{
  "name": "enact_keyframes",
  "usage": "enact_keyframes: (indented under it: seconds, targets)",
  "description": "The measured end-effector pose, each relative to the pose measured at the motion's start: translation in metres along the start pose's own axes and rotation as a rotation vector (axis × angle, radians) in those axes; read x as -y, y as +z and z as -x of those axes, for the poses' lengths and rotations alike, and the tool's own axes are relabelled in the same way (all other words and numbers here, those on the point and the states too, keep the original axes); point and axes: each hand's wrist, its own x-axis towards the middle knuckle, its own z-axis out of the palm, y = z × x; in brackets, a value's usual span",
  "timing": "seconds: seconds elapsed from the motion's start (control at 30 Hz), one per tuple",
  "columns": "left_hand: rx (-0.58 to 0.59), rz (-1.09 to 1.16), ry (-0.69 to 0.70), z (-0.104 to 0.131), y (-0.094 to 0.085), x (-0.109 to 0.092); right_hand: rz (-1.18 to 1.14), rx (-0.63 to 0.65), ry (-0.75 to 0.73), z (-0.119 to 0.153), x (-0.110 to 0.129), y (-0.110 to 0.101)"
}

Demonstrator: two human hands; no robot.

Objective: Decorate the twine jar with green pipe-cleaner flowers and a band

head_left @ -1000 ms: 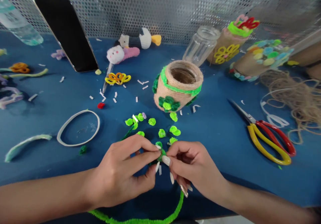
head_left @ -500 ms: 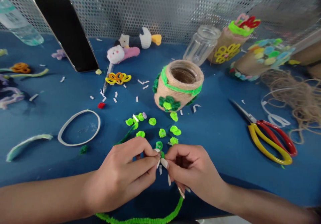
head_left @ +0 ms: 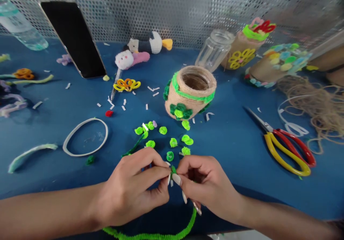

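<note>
My left hand (head_left: 137,186) and my right hand (head_left: 209,182) meet at the lower middle, fingertips pinched together on a small piece of green pipe cleaner (head_left: 173,169). A long bright green pipe cleaner (head_left: 150,236) curves below them, one end reaching up under my right fingers. Just beyond my fingertips lies a green coil (head_left: 170,156), with several light green coils (head_left: 162,130) farther out. A twine-wrapped jar (head_left: 188,98) with a green band and a dark green flower stands upright behind the coils.
Red-and-yellow scissors (head_left: 288,152) lie at the right, near tangled twine (head_left: 319,100). A glass jar (head_left: 213,51) and decorated jars (head_left: 239,50) stand behind. At left are a phone (head_left: 73,41), a white ring (head_left: 66,137), a bottle (head_left: 23,24) and pipe-cleaner pieces. Soft toys (head_left: 125,59) lie at the back.
My left fingertips have drawn slightly back from the green coil, and more of the green piece shows between my hands. The view has shifted slightly.
</note>
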Motion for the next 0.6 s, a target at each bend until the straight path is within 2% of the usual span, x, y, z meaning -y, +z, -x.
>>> enact_keyframes:
  seconds: [0.3,0.4,0.5,0.6]
  targets:
    - [0.081,0.165,-0.163,-0.0056,-0.0045,-0.0037,-0.042,0.032,-0.066,-0.0010,0.0000,-0.0013]
    - [0.049,0.146,-0.147,-0.0050,-0.0043,-0.0009,-0.061,0.028,-0.062,-0.0019,-0.0013,-0.0027]
    - [-0.005,0.038,-0.091,-0.0017,-0.0024,0.0019,-0.042,0.009,-0.094,-0.0023,-0.0018,-0.0031]
    - [-0.006,-0.059,-0.049,0.0030,-0.0003,0.0028,-0.002,0.010,-0.096,-0.0019,-0.0014,-0.0019]
